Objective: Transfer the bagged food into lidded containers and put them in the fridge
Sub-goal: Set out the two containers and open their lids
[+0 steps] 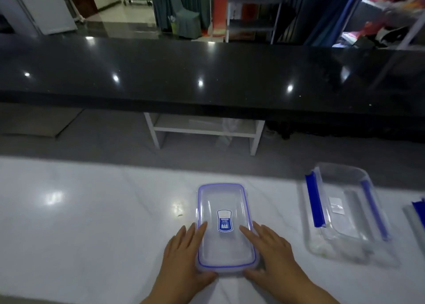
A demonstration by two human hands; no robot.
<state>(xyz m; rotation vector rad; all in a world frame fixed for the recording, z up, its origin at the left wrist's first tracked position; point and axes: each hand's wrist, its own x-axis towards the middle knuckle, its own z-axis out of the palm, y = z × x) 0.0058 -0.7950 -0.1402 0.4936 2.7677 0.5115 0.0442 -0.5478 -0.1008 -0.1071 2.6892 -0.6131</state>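
Note:
A clear lidded container [224, 202] with a blue seal and a blue label stands on the white counter [92, 223], lid on. My left hand [184, 255] lies against its left side, thumb at the near corner, fingers spread. My right hand [270, 255] mirrors it on the right side, thumb under the near edge. To the right lies a second clear container [345, 211] with a zip bag with blue strips lying in it; something white shows at its near end. The bag's contents are unclear.
Another blue-edged bag [417, 214] pokes in at the right edge. Beyond the white counter runs a raised black glossy ledge [207, 73]. A white shelf unit [202, 129] stands under it. A white fridge-like cabinet [41, 7] is at far upper left.

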